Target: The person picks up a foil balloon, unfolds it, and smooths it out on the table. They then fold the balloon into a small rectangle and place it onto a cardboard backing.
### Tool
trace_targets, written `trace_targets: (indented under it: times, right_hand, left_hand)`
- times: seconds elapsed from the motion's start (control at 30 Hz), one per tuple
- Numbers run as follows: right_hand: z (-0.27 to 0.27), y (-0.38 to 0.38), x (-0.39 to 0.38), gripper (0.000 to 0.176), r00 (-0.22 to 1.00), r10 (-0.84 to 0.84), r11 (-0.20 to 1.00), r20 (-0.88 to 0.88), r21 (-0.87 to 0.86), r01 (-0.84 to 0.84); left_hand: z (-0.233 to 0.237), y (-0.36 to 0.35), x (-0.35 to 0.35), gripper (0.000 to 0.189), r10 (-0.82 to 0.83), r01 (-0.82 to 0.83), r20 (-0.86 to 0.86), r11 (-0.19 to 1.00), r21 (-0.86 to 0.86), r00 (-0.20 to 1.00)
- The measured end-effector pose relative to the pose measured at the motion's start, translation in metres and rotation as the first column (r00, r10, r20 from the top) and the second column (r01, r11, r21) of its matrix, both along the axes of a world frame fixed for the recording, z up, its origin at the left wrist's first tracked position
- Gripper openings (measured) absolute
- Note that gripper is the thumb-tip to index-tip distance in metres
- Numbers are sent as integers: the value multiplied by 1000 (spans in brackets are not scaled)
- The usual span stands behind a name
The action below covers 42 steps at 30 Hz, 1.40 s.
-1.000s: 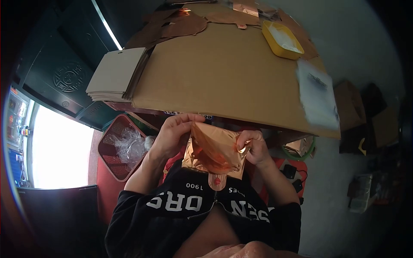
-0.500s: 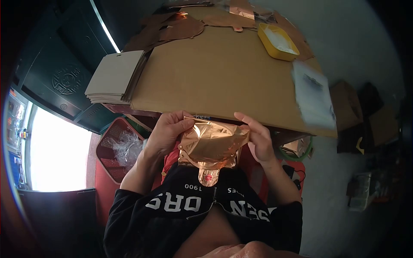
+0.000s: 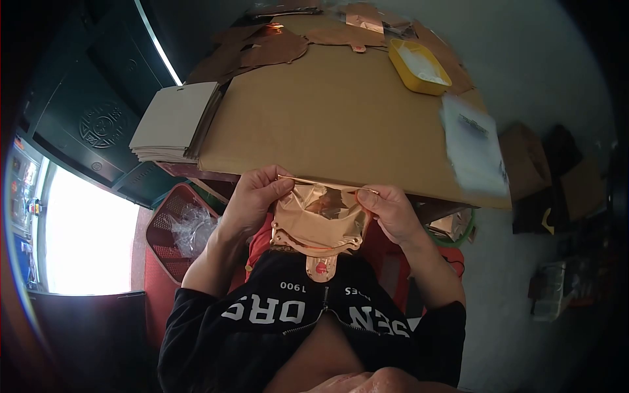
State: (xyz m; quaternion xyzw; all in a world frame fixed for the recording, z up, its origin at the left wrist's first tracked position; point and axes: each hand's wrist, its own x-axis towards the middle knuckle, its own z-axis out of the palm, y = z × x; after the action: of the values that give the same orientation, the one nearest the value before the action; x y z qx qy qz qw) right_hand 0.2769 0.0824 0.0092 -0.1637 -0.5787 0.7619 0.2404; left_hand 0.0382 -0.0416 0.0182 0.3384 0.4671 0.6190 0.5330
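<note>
A shiny copper-coloured foil piece (image 3: 321, 226) is stretched in front of my chest, just off the table's near edge. A narrow rounded tab with a red mark (image 3: 321, 268) hangs from its lower side, against the black top. My left hand (image 3: 257, 196) pinches the upper left corner between thumb and fingers. At the upper right corner, my right hand (image 3: 391, 211) has its thumb pressed over the foil against the fingers. Creases run across the foil's upper part, and its lower edge is curved.
A cardboard-covered table (image 3: 327, 111) lies ahead. White card sheets (image 3: 173, 118) are stacked at its left, with brown foil pieces (image 3: 275, 49) along the back. A yellow tub (image 3: 419, 82) and clear plastic bags (image 3: 473, 147) are on the right. Below left stands a red basket (image 3: 164, 226) holding crumpled plastic.
My right hand has closed its raised finger and now grips the foil's upper right corner. The foil's upper edge is pulled straighter and its surface is spread flatter. My left hand keeps its hold.
</note>
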Motion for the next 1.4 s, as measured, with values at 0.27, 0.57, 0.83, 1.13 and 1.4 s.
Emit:
trace_targets:
  times: [0.27,0.57,0.83,1.13,1.4]
  right_hand:
    - [6,4,-3,27,997,-76,997,27,28,75]
    - [18,20,-3,29,992,-118,987,-45,107,122]
    - [32,19,-8,21,968,-247,964,35,-97,249]
    - [19,52,-11,20,990,-128,986,-53,-116,122]
    - [17,73,-21,19,980,-198,980,-8,-27,198]
  left_hand:
    - [5,7,0,17,3,7,201,999,-49,980]
    - [16,17,1,32,-168,173,149,985,-19,974]
    - [32,41,0,26,-148,144,166,989,37,975]
    - [21,53,-13,28,-309,287,424,951,118,851]
    - [29,67,-3,27,-150,167,265,985,-39,952]
